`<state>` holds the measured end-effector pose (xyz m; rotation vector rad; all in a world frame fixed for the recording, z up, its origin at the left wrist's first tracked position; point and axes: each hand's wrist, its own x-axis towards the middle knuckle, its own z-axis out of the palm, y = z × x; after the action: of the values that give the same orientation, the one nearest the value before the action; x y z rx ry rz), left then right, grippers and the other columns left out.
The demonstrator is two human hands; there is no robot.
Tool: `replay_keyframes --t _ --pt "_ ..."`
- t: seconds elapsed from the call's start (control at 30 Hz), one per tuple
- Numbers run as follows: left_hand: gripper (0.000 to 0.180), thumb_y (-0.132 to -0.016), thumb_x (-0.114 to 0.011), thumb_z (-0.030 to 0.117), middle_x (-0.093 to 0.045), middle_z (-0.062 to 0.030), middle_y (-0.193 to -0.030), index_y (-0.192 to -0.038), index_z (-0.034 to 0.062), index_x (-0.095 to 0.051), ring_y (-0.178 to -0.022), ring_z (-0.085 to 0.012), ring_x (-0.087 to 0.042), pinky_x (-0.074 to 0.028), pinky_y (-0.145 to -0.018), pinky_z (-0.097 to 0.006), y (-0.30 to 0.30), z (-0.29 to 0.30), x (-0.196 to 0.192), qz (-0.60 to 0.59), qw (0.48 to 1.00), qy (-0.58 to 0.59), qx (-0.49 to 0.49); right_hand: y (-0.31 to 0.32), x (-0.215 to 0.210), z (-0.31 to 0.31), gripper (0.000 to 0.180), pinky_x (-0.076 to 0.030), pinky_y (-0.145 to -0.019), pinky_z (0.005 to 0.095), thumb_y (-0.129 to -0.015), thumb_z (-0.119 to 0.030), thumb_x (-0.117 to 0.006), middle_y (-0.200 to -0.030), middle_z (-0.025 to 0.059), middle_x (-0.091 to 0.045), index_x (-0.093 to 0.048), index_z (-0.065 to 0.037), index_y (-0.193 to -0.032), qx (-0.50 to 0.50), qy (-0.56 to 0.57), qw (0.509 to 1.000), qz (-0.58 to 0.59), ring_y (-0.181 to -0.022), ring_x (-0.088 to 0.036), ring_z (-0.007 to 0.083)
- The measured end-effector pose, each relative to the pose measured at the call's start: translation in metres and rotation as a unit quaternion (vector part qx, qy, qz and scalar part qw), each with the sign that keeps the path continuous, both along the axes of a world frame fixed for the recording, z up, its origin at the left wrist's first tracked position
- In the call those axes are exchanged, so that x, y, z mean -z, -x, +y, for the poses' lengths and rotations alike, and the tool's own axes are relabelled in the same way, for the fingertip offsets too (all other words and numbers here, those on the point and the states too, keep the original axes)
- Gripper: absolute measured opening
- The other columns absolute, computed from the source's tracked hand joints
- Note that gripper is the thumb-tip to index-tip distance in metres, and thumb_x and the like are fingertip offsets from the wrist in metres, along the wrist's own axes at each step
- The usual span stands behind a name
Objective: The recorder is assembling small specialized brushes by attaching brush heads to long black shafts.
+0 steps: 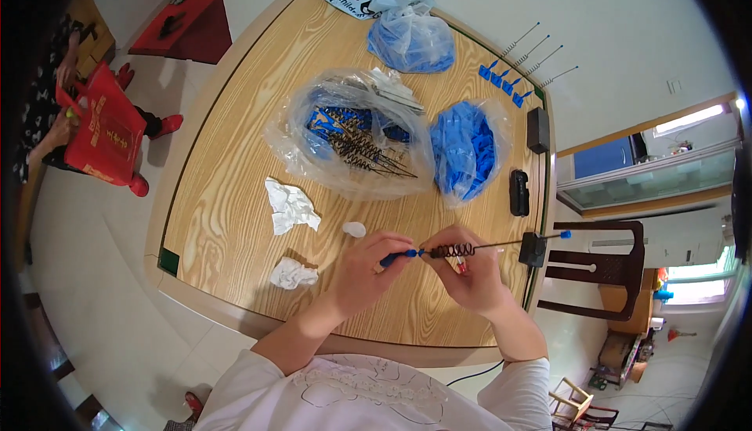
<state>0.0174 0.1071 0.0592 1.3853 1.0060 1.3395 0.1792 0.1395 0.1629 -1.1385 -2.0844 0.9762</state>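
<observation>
My left hand pinches a small blue plastic piece near the table's front edge. Beside it, my right hand is closed round a thin black rod with a coiled spring section. The rod points right and ends in a blue tip. Its near end meets or almost meets the blue piece between my fingertips; I cannot tell if they are joined. A small red thing shows by the right fingers, too small to name. Farther off, an open clear bag holds many black coiled rods with blue parts.
Blue parts fill a second clear bag and a tied bag. Several assembled coiled rods on blue bases line the far right edge. Black blocks stand along the right side. Crumpled tissues lie left. A person holding a red bag is at left.
</observation>
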Motion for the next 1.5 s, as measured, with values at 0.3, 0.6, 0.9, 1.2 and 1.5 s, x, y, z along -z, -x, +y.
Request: replay_keyframes --t 0.3,0.6,0.9,1.2,1.5 --pt "0.014 -0.082 -0.065 -0.003 -0.066 -0.0083 -0.097 -0.095 0.0005 -0.065 -0.077 -0.0146 -0.064 -0.051 -0.063 -0.025 0.004 -0.009 -0.017 -0.030 0.999 0.000 -0.031 0.009 -0.017 -0.004 0.016 -0.050 -0.065 0.0284 -0.076 0.004 -0.069 -0.082 0.0102 -0.063 -0.061 0.000 -0.090 -0.042 -0.089 0.995 -0.006 -0.074 -0.064 0.0209" --pt "0.013 -0.086 -0.061 -0.006 -0.059 -0.0078 -0.102 -0.099 -0.0032 -0.061 -0.081 -0.0129 -0.063 -0.058 -0.067 -0.025 0.010 -0.031 -0.014 -0.067 0.997 0.014 -0.039 0.016 -0.012 -0.018 0.008 -0.046 -0.060 0.0325 -0.082 0.002 -0.062 -0.078 0.0127 -0.058 -0.058 0.000 -0.089 -0.059 -0.076 0.995 0.028 -0.067 -0.059 0.0255" --pt "0.013 -0.089 -0.059 -0.001 -0.059 -0.0085 -0.107 -0.101 -0.0019 -0.061 -0.084 -0.0133 -0.062 -0.056 -0.069 -0.024 -0.012 -0.039 0.032 -0.141 0.986 0.077 0.045 -0.007 0.029 -0.036 0.009 -0.045 -0.059 0.0336 -0.082 0.001 -0.063 -0.076 0.0124 -0.059 -0.060 -0.001 -0.089 -0.012 -0.062 0.998 0.010 -0.067 -0.058 0.0251" --pt "0.011 -0.088 -0.060 -0.003 -0.059 -0.0084 -0.108 -0.099 -0.0024 -0.061 -0.083 -0.0125 -0.062 -0.055 -0.067 -0.024 -0.014 -0.032 0.034 -0.095 0.994 0.037 0.032 -0.013 0.012 -0.043 0.012 -0.048 -0.064 0.0288 -0.078 0.006 -0.067 -0.083 0.0088 -0.063 -0.061 0.001 -0.087 0.036 -0.074 0.996 -0.022 -0.073 -0.063 0.0201" --pt "0.011 -0.088 -0.059 -0.004 -0.059 -0.0087 -0.107 -0.098 -0.0025 -0.061 -0.081 -0.0131 -0.062 -0.053 -0.065 -0.023 -0.010 -0.034 0.024 -0.090 0.995 0.030 0.030 -0.010 0.017 -0.040 0.012 -0.049 -0.066 0.0292 -0.078 0.005 -0.068 -0.084 0.0090 -0.063 -0.061 0.000 -0.086 0.026 -0.076 0.996 -0.029 -0.075 -0.064 0.0203"
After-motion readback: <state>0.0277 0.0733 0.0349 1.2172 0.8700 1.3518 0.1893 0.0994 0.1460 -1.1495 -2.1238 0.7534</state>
